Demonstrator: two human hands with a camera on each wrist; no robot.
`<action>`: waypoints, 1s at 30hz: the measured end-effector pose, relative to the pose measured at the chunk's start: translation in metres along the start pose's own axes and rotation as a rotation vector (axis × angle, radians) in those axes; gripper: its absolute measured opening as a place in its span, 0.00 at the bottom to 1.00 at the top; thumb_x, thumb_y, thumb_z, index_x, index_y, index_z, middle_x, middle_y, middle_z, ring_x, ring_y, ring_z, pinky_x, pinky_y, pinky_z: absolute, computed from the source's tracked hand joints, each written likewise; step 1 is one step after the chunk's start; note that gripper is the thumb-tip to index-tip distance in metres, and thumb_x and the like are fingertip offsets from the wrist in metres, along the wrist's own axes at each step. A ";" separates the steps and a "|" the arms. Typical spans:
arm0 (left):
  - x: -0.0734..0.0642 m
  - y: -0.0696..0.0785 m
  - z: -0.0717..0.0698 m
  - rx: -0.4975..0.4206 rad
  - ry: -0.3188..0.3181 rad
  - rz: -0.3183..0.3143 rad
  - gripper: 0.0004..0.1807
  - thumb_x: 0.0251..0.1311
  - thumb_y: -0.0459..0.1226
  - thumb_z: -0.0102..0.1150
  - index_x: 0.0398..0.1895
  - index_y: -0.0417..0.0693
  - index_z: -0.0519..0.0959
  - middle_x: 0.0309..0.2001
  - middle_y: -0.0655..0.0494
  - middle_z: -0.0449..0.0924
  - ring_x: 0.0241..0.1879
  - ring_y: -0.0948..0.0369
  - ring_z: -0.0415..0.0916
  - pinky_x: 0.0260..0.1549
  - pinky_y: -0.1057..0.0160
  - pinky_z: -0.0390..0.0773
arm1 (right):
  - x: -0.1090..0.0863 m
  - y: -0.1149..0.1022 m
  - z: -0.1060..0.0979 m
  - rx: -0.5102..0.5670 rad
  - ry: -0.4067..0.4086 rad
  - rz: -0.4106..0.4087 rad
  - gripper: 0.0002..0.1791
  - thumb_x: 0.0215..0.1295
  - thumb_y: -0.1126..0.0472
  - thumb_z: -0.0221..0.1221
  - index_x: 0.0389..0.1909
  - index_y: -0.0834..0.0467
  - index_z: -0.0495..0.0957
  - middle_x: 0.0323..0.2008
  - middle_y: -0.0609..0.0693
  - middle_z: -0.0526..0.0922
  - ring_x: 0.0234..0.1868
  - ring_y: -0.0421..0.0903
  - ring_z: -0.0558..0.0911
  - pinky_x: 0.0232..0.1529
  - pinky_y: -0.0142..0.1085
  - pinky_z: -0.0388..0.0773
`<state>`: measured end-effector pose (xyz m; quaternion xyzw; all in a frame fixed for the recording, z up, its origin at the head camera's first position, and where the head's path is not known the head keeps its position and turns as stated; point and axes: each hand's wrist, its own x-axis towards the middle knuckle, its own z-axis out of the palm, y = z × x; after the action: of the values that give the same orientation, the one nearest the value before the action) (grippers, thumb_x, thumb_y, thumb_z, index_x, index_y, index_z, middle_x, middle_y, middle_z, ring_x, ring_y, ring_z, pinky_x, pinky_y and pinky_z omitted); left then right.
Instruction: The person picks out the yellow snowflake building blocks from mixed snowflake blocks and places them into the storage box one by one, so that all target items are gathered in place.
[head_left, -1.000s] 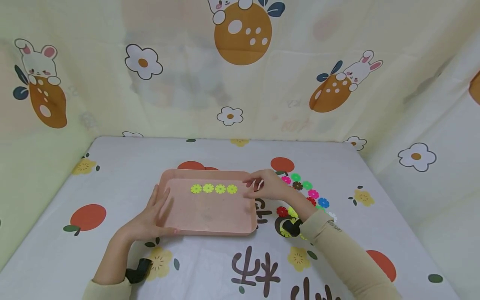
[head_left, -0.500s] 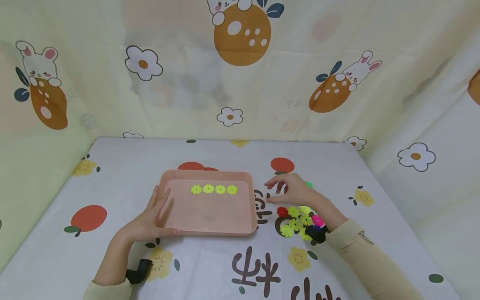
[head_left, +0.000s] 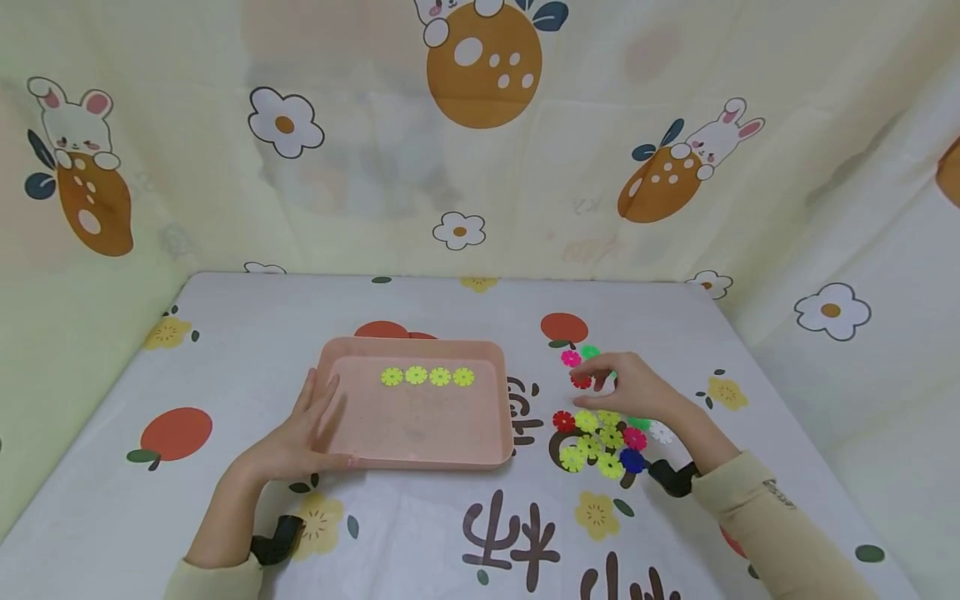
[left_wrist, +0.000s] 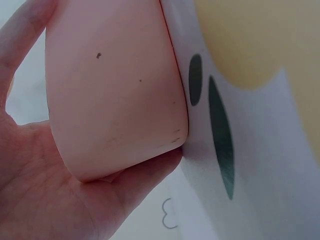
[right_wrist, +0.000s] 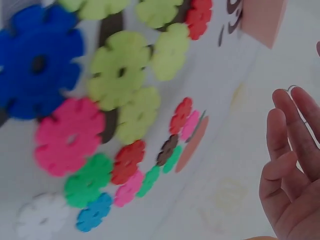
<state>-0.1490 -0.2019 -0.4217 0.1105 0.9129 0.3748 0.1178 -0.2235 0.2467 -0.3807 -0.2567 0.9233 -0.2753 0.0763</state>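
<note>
My left hand (head_left: 296, 437) rests against the near left corner of a pink tray (head_left: 420, 433), fingers spread along its left side and thumb along the front edge. In the left wrist view, the palm and thumb touch the outer wall of the tray (left_wrist: 115, 100). A row of yellow-green flower-shaped plastic discs (head_left: 440, 377) lies inside. To the tray's right, my right hand (head_left: 633, 387) hovers over a loose pile of such discs (head_left: 590, 447), fingers loosely bent and apart from the thumb. No disc shows between them in the right wrist view.
The pile also has a dark blue disc (right_wrist: 40, 62), a pink disc (right_wrist: 70, 136) and a white disc (right_wrist: 42, 220), with red, green and brown ones farther back. A printed cloth (head_left: 247, 325) covers the table; a patterned curtain (head_left: 360, 200) stands behind.
My right hand has moved from above the tray's right edge rightward to over the loose discs. The left hand, the tray and its row of discs stay in place.
</note>
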 end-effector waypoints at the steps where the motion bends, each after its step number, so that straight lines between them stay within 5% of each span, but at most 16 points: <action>1: 0.000 0.000 0.000 -0.001 0.000 0.001 0.65 0.37 0.55 0.71 0.72 0.49 0.37 0.69 0.41 0.18 0.66 0.35 0.31 0.53 0.32 0.52 | -0.002 0.002 0.000 0.003 -0.004 0.011 0.21 0.50 0.55 0.68 0.43 0.61 0.80 0.40 0.54 0.82 0.35 0.47 0.75 0.27 0.32 0.75; 20: 0.001 -0.001 0.001 -0.004 0.004 -0.002 0.65 0.37 0.54 0.71 0.72 0.51 0.37 0.69 0.42 0.18 0.66 0.34 0.31 0.52 0.31 0.53 | -0.014 0.026 0.016 -0.007 -0.074 0.121 0.21 0.48 0.55 0.69 0.42 0.60 0.80 0.39 0.51 0.82 0.35 0.47 0.75 0.28 0.31 0.75; 30: 0.002 -0.004 0.002 -0.001 0.008 -0.003 0.65 0.37 0.54 0.71 0.72 0.51 0.37 0.70 0.42 0.18 0.66 0.35 0.30 0.52 0.31 0.52 | -0.011 0.028 0.025 -0.097 -0.093 0.162 0.21 0.44 0.53 0.71 0.39 0.57 0.81 0.32 0.45 0.80 0.29 0.42 0.72 0.27 0.31 0.73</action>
<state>-0.1509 -0.2023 -0.4260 0.1077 0.9133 0.3756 0.1150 -0.2193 0.2610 -0.4172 -0.1972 0.9487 -0.2110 0.1287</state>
